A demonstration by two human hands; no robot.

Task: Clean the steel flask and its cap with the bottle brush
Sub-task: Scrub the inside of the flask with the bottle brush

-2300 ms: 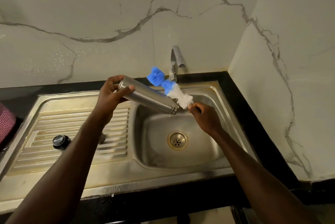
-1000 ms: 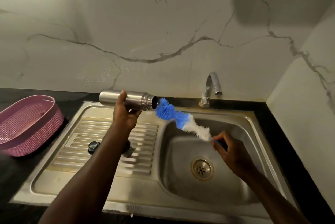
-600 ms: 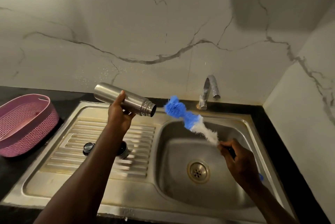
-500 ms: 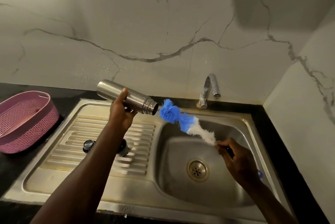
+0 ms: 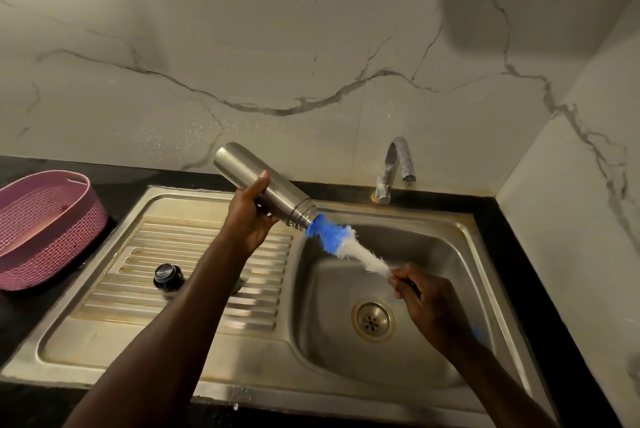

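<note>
- Brushed-steel cylindrical flask: rigid, smooth, probably slick when wet. You wrap your left hand round its mid-body, the sensible place; it is tilted mouth-down toward the right, above the steel sink.
- Blue-and-white bristle bottle brush: soft head, likely light. Your right hand pinches the handle, blue tip at the flask mouth.
- Small black round cap stands on the drainboard, near-left of the hands and untouched.

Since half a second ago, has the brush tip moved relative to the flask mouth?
Yes. The bottle brush tip has closed the gap and now enters the steel flask mouth, which has tilted down toward the sink basin.
</note>
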